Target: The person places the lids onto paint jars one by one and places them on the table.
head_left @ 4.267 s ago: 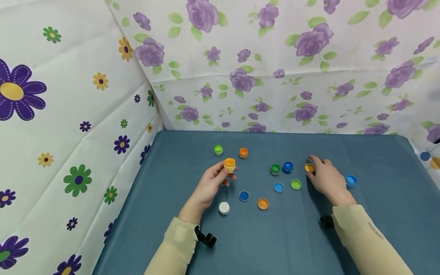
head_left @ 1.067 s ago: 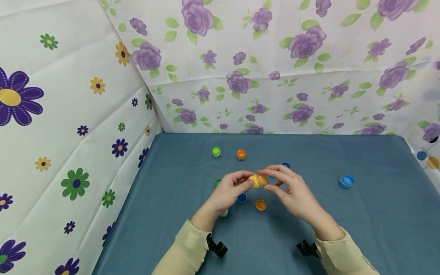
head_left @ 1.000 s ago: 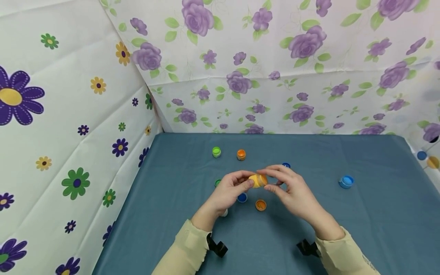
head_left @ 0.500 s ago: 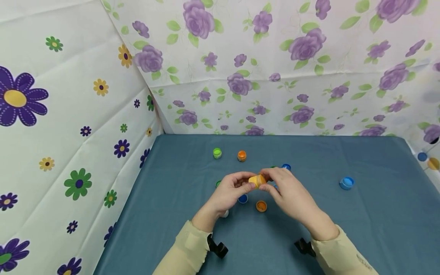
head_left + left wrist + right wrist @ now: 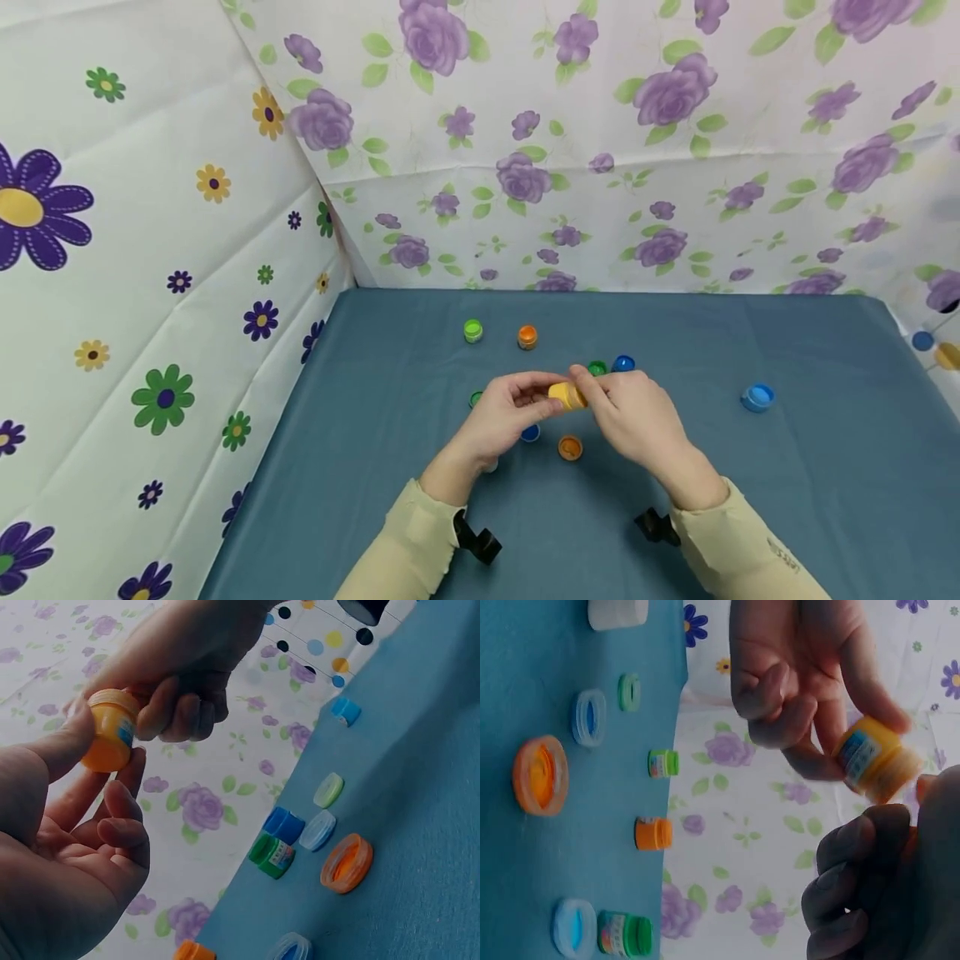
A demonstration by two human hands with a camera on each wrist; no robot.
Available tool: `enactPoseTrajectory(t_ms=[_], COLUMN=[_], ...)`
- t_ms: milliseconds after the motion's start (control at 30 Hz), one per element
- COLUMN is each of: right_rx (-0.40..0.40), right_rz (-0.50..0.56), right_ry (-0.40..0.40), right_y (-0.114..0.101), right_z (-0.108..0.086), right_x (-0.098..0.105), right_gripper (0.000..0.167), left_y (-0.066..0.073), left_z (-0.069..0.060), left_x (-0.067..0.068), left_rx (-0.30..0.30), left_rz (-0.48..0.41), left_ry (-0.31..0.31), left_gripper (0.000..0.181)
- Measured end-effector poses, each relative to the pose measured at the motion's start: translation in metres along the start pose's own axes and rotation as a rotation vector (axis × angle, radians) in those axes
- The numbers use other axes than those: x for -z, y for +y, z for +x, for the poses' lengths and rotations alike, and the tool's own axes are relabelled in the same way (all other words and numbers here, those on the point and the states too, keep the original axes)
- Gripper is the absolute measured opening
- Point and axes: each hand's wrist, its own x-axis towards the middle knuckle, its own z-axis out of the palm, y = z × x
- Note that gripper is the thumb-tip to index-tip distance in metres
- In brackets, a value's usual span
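Over the middle of the table, my left hand pinches a small yellow paint jar between thumb and fingers. The jar is tilted, its top towards the right. On its mouth sits a clear-rimmed yellow lid. My right hand grips this lid, thumb along it and the other fingers curled. Part of the lid is hidden behind the right hand in the head view. In the left wrist view, the jar's label faces the right hand's bent fingers.
Open jars stand around: light green, orange, green, blue and light blue. Loose lids lie nearer: orange, dark blue, light blue and light green. A white jar stands beside the left wrist.
My right hand has picked the yellow lid off the table and brought it onto the jar, which the left hand moved rightward. In the last half second the right hand has turned about the lid.
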Motion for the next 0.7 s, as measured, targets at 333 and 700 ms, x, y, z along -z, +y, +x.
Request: enactPoseTrajectory(t_ms=[333,700], right_rx=[0.246,0.320], right_rz=[0.111,-0.045], right_ry=[-0.067,-0.015], right_y=[0.013,0.005], right_z=[-0.004,-0.001], right_x=[0.014,0.015], right_gripper=[0.049,0.030], left_y=[0.000,-0.003], left_z=[-0.001,-0.004], left_x=[0.005,0.002], left_rx=[0.017,-0.004], left_rz=[-0.132,-0.142], left_ry=[0.005,-0.039], left_gripper=[0.042,0.041])
